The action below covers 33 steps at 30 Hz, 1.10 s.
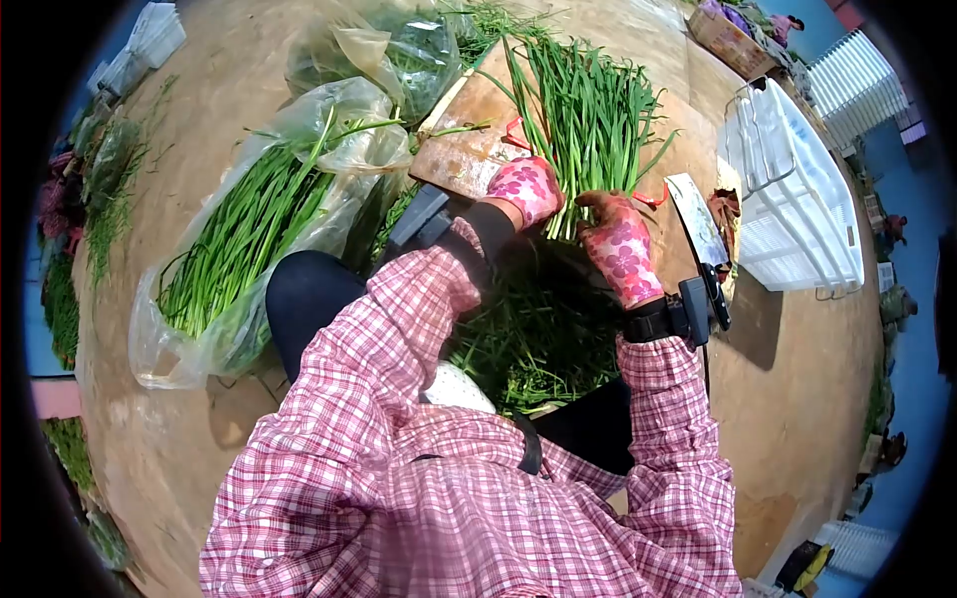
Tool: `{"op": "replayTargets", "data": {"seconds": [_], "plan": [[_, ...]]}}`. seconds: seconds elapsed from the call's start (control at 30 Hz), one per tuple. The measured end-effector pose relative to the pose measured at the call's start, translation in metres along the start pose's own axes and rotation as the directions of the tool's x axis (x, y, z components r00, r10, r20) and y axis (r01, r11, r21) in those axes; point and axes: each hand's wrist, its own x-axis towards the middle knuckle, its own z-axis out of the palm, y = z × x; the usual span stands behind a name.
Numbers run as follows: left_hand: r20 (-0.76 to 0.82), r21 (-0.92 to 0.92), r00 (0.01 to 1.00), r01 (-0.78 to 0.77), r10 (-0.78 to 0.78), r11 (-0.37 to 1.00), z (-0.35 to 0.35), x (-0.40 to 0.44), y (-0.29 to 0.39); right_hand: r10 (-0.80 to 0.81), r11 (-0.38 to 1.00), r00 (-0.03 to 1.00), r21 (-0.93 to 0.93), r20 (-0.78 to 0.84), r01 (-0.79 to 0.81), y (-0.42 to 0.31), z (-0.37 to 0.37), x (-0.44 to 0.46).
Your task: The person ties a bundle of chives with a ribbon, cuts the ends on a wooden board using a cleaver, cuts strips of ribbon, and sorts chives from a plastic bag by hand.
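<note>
A bunch of long green stalks (593,115) lies on a wooden board (459,149), its cut ends toward me. My left hand (526,189), in a pink floral glove, is closed at the left side of the stalk ends; its fingertips are hidden. My right hand (618,244), gloved alike with stained fingers, has its fingers curled together at the right side of the ends. What it pinches is too small to make out. A red tie (515,134) shows beside the left hand, and another red piece (653,197) beside the right.
Clear plastic bags of greens (249,234) lie at the left. Loose trimmings (538,339) fill the space below my hands. A knife-like blade (698,219) rests at the board's right edge, near white plastic crates (793,189). A cardboard box (733,40) stands farther back.
</note>
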Motion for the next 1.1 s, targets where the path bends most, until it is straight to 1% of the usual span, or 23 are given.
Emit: {"op": "replayTargets", "data": {"seconds": [0.07, 0.17, 0.27, 0.3, 0.33, 0.37, 0.43, 0.5, 0.53, 0.57, 0.6, 0.67, 0.7, 0.73, 0.77, 0.83, 0.87, 0.93, 0.97, 1.0, 1.03, 1.07, 1.1], "plan": [[0.044, 0.161, 0.974, -0.228, 0.224, 0.960, 0.035, 0.027, -0.033, -0.012, 0.999, 1.000, -0.047, 0.005, 0.012, -0.001, 0.001, 0.001], [0.082, 0.202, 0.986, -0.158, 0.145, 0.967, 0.021, 0.025, -0.015, -0.018, 0.998, 1.000, -0.066, 0.025, 0.019, -0.002, 0.001, 0.002], [0.081, 0.109, 0.996, -0.047, 0.038, 0.993, -0.004, 0.014, 0.005, -0.087, 0.962, 0.993, -0.251, 0.081, 0.105, -0.011, -0.002, 0.002], [0.085, 0.097, 0.996, -0.024, 0.016, 0.995, -0.006, 0.015, 0.007, -0.133, 0.958, 0.990, -0.251, 0.041, 0.139, -0.009, 0.000, 0.003], [0.089, 0.086, 0.996, -0.003, -0.005, 0.996, -0.007, 0.016, 0.008, -0.179, 0.940, 0.982, -0.284, 0.062, 0.189, -0.005, 0.003, 0.004], [0.087, 0.140, 0.993, -0.092, 0.081, 0.986, 0.007, 0.029, -0.002, -0.223, 0.918, 0.971, -0.316, 0.085, 0.238, 0.000, 0.004, 0.008], [0.117, 0.165, 0.985, -0.146, 0.127, 0.975, 0.007, 0.034, -0.002, -0.328, 0.871, 0.941, -0.359, 0.084, 0.335, 0.002, 0.007, 0.013], [0.104, 0.085, 0.995, -0.006, -0.003, 0.996, -0.004, 0.028, 0.009, -0.370, 0.850, 0.926, -0.376, 0.073, 0.369, 0.000, 0.010, 0.015], [0.088, 0.054, 0.996, 0.013, -0.018, 0.998, -0.007, 0.026, 0.010, -0.389, 0.840, 0.919, -0.383, 0.069, 0.385, -0.001, 0.011, 0.015], [0.156, 0.070, 0.986, 0.044, -0.055, 0.997, -0.010, 0.027, 0.011, -0.383, 0.849, 0.920, -0.361, 0.081, 0.385, -0.003, 0.007, 0.011], [0.221, 0.087, 0.971, 0.075, -0.093, 0.993, -0.016, 0.025, 0.014, -0.321, 0.840, 0.936, -0.414, 0.143, 0.352, -0.001, 0.009, 0.005], [0.217, 0.096, 0.967, 0.114, -0.133, 0.989, -0.016, 0.027, 0.015, -0.379, 0.892, 0.918, -0.215, 0.118, 0.397, -0.022, -0.007, -0.018], [0.211, 0.083, 0.968, 0.117, -0.132, 0.990, -0.017, 0.027, 0.015, -0.362, 0.920, 0.918, -0.097, 0.163, 0.380, -0.029, -0.008, -0.032], [0.207, 0.069, 0.969, 0.119, -0.131, 0.991, -0.017, 0.026, 0.015, -0.370, 0.929, 0.902, 0.091, 0.222, 0.359, -0.036, -0.013, -0.047], [0.194, 0.066, 0.974, 0.106, -0.117, 0.992, -0.019, 0.025, 0.015, -0.417, 0.904, 0.873, 0.218, 0.254, 0.369, -0.054, -0.023, -0.062], [0.155, 0.062, 0.987, 0.033, -0.042, 0.998, -0.014, 0.025, 0.009, -0.505, 0.818, 0.763, 0.504, 0.403, 0.276, -0.069, -0.030, -0.084], [0.123, 0.064, 0.992, -0.021, 0.013, 0.998, -0.010, 0.026, 0.005, -0.474, 0.728, 0.727, 0.686, 0.496, 0.006, -0.075, -0.032, -0.096], [0.144, 0.049, 0.989, -0.045, 0.037, 0.998, -0.009, 0.030, 0.001, -0.482, 0.649, 0.612, 0.724, 0.628, -0.233, -0.090, -0.046, -0.105], [0.158, -0.015, 0.987, -0.011, 0.013, 1.000, -0.012, 0.033, -0.005, -0.553, 0.590, 0.564, 0.766, 0.613, -0.255, -0.085, -0.046, -0.102], [0.177, -0.077, 0.984, 0.026, -0.012, 0.997, -0.021, 0.029, -0.008, -0.537, 0.681, 0.496, 0.698, 0.682, -0.222, -0.077, -0.041, -0.101], [0.165, -0.077, 0.986, -0.024, 0.036, 0.997, -0.022, 0.028, -0.016, -0.412, 0.823, 0.413, 0.527, 0.812, -0.213, -0.069, -0.035, -0.105], [0.189, 0.225, 0.869, -0.491, 0.457, 0.841, -0.027, 0.024, -0.030, -0.259, 0.926, 0.334, 0.331, 0.906, -0.182, -0.058, -0.028, -0.108], [0.161, -0.192, 0.951, -0.234, 0.265, 0.953, -0.025, 0.016, -0.032, -0.266, 0.964, 0.511, 0.240, 0.817, 0.117, -0.038, -0.021, -0.118]]}}
